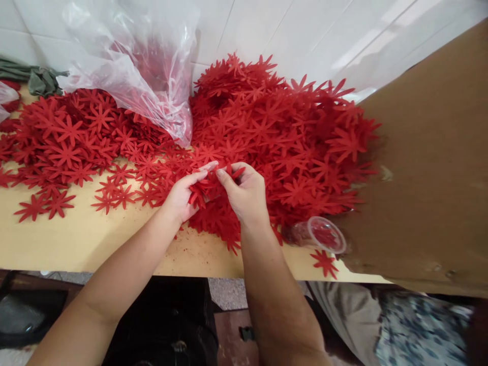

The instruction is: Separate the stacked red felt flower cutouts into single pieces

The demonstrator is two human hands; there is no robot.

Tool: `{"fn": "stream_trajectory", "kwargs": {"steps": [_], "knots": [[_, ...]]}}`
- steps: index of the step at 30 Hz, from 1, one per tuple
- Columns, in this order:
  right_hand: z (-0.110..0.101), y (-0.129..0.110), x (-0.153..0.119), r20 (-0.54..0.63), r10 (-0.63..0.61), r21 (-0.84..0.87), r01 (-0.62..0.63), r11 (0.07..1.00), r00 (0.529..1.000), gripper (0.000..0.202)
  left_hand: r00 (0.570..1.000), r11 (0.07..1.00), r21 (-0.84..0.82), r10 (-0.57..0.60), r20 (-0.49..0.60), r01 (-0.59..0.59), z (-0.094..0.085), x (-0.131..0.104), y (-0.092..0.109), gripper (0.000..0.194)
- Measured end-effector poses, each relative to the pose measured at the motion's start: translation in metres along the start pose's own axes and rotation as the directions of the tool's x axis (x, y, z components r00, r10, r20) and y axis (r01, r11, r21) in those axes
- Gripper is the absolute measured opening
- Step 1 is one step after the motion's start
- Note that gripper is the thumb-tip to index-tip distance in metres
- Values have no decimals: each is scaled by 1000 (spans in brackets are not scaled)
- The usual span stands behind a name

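In the head view my left hand (pixel 187 195) is closed around several red flower-shaped cutouts (pixel 199 193), their narrow petals poking out between thumb and fingers. My right hand (pixel 246 190) meets it at the fingertips, pinching a red petal-shaped piece (pixel 237 172) between thumb and forefinger. Whether that piece belongs to one of the left hand's cutouts is hidden by the fingers. Both hands are just above the front of a large heap of the same red cutouts (pixel 263 127).
A second heap of red cutouts (pixel 68 137) lies left, under a clear plastic bag (pixel 152 86). A clear plastic cup (pixel 328 235) lies on its side beside a brown cardboard panel (pixel 423 168). The yellow tabletop (pixel 125 229) ends near my forearms. Another person's patterned clothing (pixel 419 330) shows lower right.
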State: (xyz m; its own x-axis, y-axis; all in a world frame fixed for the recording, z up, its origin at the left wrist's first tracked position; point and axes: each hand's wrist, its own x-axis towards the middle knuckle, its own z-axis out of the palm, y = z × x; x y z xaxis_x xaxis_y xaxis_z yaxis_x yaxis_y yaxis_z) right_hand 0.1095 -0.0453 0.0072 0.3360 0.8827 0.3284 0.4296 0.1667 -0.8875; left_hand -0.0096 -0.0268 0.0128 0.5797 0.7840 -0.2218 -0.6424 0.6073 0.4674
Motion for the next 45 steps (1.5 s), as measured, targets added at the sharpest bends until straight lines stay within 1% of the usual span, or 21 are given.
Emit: {"fn": "stream_trajectory", "kwargs": {"steps": [4, 7, 9, 11, 13, 14, 16, 18, 20, 21, 24, 27, 28, 30, 32, 33, 34, 37, 40, 42, 45], "knots": [[3, 1, -2, -90, -50, -149, 36, 988, 995, 28, 999, 997, 74, 22, -24, -20, 1, -1, -6, 20], [4, -1, -4, -93, -65, -210, 44, 977, 994, 30, 988, 986, 140, 107, -114, -90, 0, 2, -10, 23], [2, -4, -5, -30, -63, -152, 57, 987, 998, 23, 961, 971, 172, 196, -195, -164, -2, 5, -12, 23], [-1, -7, -7, 85, -67, -55, 72, 996, 994, 16, 930, 954, 192, 273, -246, -230, -4, 9, -13, 21], [-4, -9, -9, 171, -66, 17, 64, 998, 983, 17, 912, 939, 210, 321, -256, -272, -5, 11, -13, 20], [-5, -10, -9, 181, -54, 39, 48, 998, 982, 16, 907, 933, 219, 337, -251, -285, -5, 11, -13, 20], [-7, -10, -9, 122, -9, 60, 2, 998, 992, 13, 902, 922, 237, 361, -235, -307, -5, 11, -14, 20], [-9, -8, -6, 13, 41, 73, -41, 996, 999, 13, 892, 908, 255, 391, -229, -332, -4, 10, -14, 20], [-11, -5, -2, -65, 70, 60, -66, 996, 995, 17, 878, 897, 266, 417, -236, -354, -5, 11, -13, 20], [-12, -4, 0, -83, 84, 46, -80, 996, 993, 20, 873, 893, 268, 425, -240, -361, -5, 11, -13, 20], [-15, 0, 5, -108, 134, 8, -134, 991, 985, 35, 875, 894, 266, 423, -236, -361, -6, 12, -13, 20], [-15, 4, 7, -88, 135, -7, -136, 991, 987, 40, 906, 910, 274, 372, -202, -312, -5, 10, -14, 20], [-15, 5, 6, -52, 110, 5, -110, 994, 993, 37, 920, 918, 273, 344, -188, -288, -4, 9, -14, 20], [-15, 7, 6, 69, 50, 58, -54, 997, 996, 29, 940, 931, 267, 298, -167, -248, -2, 7, -14, 19], [-15, 8, 5, 173, 17, 133, -41, 990, 985, 30, 945, 937, 259, 283, -164, -236, -1, 6, -14, 19], [-16, 7, 5, 188, 23, 166, -55, 985, 982, 32, 944, 936, 260, 286, -167, -238, 0, 6, -14, 18], [-16, 6, 5, 174, 41, 196, -76, 978, 984, 32, 941, 934, 263, 291, -171, -241, 0, 6, -13, 19], [-16, 1, 5, 43, 122, 251, -129, 959, 992, 29, 939, 929, 282, 295, -176, -239, -1, 7, -13, 19], [-16, -3, 6, -40, 183, 208, -171, 963, 982, 36, 942, 927, 298, 287, -173, -228, -1, 7, -13, 19], [-16, -4, 6, -75, 191, 141, -179, 974, 979, 42, 944, 924, 310, 284, -170, -223, -1, 7, -13, 19], [-17, -1, 6, -58, 162, 69, -157, 985, 985, 48, 945, 921, 312, 290, -152, -232, -3, 7, -14, 19]]}}
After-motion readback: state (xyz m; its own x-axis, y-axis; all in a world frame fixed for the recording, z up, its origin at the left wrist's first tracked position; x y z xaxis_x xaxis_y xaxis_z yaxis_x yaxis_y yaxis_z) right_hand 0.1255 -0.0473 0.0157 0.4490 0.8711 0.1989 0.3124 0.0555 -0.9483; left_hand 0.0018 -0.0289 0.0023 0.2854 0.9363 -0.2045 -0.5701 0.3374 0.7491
